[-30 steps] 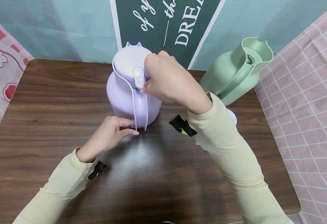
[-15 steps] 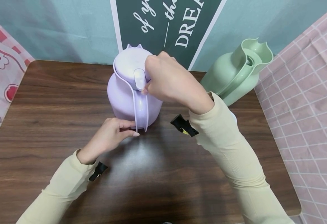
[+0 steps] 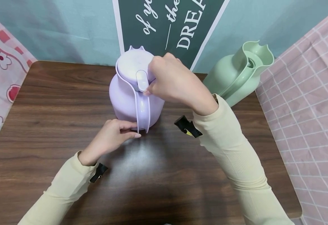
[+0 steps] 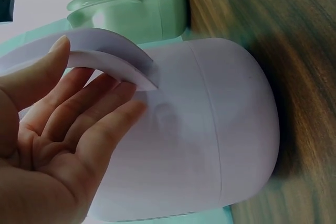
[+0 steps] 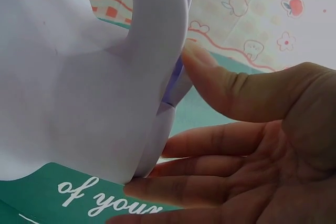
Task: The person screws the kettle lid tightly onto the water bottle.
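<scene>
A lilac thermos jug (image 3: 121,98) stands upright on the table, its handle (image 3: 143,109) facing me. Its round lid (image 3: 133,64), with a press tab (image 3: 142,80), sits in the mouth. My left hand (image 3: 110,137) pinches one edge of the handle low down; the left wrist view has the thumb (image 4: 59,45) over that edge and fingers underneath. My right hand (image 3: 178,81) holds the lid's right side. In the right wrist view its thumb (image 5: 210,72) is by the handle top, and the fingers (image 5: 210,169) reach along the lid's rim.
A pale green thermos jug (image 3: 222,75) with no outer lid stands at the back right, partly behind my right sleeve (image 3: 225,137). A dark lettered poster (image 3: 164,28) hangs behind. Pink grid cloth (image 3: 310,118) borders the wood table (image 3: 166,175) on the right.
Both hands keep their holds on the lilac jug and its lid. The head view shifts slightly, and the white round thing beside my right sleeve is now out of sight.
</scene>
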A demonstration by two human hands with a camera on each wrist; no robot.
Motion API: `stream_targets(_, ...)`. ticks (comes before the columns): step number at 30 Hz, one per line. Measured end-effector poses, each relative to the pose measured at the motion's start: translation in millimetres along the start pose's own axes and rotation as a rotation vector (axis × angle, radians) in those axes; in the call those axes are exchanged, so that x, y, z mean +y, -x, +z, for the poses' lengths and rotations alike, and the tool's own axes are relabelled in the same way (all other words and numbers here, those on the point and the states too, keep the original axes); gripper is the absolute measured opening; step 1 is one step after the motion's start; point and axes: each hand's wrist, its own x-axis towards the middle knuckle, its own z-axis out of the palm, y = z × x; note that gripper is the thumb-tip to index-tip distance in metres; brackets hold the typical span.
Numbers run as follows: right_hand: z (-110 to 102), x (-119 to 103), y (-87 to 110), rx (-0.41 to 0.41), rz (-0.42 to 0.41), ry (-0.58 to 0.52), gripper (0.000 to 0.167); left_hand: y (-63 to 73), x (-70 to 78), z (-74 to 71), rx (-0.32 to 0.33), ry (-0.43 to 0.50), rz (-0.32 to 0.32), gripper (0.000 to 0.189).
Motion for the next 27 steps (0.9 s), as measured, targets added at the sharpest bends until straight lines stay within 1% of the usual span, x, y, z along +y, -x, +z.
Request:
stream_targets(4,0.9,1.9,1.1,0.008,0.006,-0.026,0.025,2.0,0.8,2.0,0.012,0.009,-0.019,0.021)
stream_targets(8,0.2,2.2,3.0,0.023,-0.006,-0.065,0.024,3.2,1.8,2.5,0.02,-0.003,-0.012,0.02)
stream_targets(13,-3.9,0.6,7.2,0.023,-0.004,-0.092,0.027,2.8,4.9,0.5,0.001,-0.022,-0.004,0.021)
stream_targets(17,-5.6,0.3,8.7,0.025,0.0,-0.086,0.03,3.0,9.3,-3.0,-0.023,-0.044,0.016,0.018)
stream_targets(20,-6.0,0.6,10.7,0.031,-0.008,-0.1,0.032,4.8,14.1,-6.4,-0.02,-0.049,0.036,0.016)
stream_targets(21,-2.0,5.5,8.5,0.035,-0.01,-0.1,0.032,5.5,16.1,-7.8,-0.018,-0.046,0.042,0.015)
stream_targets(23,-0.5,8.8,10.8,0.05,-0.021,-0.117,0.03,6.4,20.2,-10.7,-0.015,-0.033,0.051,0.015)
stream_targets(25,1.0,14.1,13.6,0.075,-0.038,-0.162,0.036,6.3,23.6,-13.8,-0.02,-0.027,0.063,0.013)
stream_targets(27,1.9,21.3,17.0,0.085,-0.038,-0.257,0.052,4.8,26.0,-16.2,-0.024,-0.026,0.075,0.013)
